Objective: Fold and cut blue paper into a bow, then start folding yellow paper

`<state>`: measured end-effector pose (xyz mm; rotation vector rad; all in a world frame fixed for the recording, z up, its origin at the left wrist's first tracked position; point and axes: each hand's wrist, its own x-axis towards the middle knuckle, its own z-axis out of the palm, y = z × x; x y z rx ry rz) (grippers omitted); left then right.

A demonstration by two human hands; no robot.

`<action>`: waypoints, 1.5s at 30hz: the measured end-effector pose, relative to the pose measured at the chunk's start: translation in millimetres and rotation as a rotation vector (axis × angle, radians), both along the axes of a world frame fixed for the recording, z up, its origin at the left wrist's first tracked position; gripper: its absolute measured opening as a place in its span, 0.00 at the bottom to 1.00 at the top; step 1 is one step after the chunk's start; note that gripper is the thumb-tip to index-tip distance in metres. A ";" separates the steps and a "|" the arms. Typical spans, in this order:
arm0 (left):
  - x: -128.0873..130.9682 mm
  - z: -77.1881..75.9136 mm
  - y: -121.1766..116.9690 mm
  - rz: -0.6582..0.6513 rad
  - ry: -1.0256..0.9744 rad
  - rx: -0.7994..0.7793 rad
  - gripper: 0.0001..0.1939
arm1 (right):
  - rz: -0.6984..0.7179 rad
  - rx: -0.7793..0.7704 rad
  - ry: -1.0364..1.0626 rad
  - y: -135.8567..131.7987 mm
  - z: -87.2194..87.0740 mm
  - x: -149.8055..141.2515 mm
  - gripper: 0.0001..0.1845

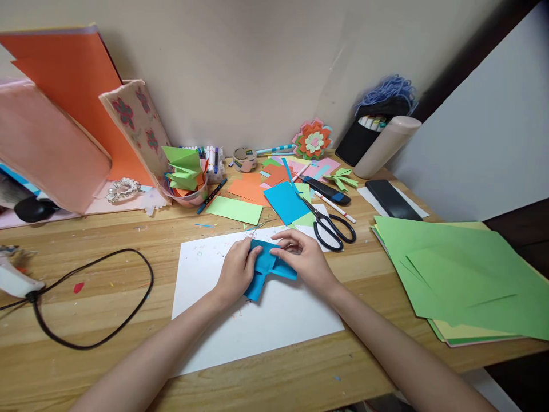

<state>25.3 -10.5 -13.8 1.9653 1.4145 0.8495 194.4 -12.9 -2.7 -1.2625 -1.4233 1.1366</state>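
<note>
A folded blue paper piece point(266, 268) lies on a white sheet point(257, 320) in the middle of the wooden desk. My left hand point(235, 273) grips its left side, thumb and fingers pinched on the fold. On the right, my right hand point(302, 257) presses and pinches the top right part of the same blue paper. Both hands are closed on it. Part of the paper is hidden under my fingers.
Black scissors point(330, 228) lie just beyond my right hand beside blue and orange sheets point(283, 201). A stack of green paper point(463, 274) fills the right side. A glue gun point(15, 277) with a looped black cord point(92, 297) lies left. A cup of paper scraps point(186, 183) stands behind.
</note>
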 end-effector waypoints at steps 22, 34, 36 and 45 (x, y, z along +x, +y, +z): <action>-3.0 0.7 -0.2 -0.115 0.073 -0.127 0.12 | 0.192 0.042 -0.273 4.7 -1.3 13.9 0.03; -12.7 9.6 8.5 -0.265 -0.048 -0.175 0.22 | 0.186 0.000 -0.276 6.6 -2.6 15.7 0.10; -15.1 11.9 10.5 -0.304 -0.063 -0.201 0.23 | 0.184 0.004 -0.264 6.9 -2.4 16.4 0.12; -25.0 11.8 19.5 -0.415 -0.163 -0.244 0.25 | 0.168 -0.004 -0.251 10.2 -4.7 18.8 0.12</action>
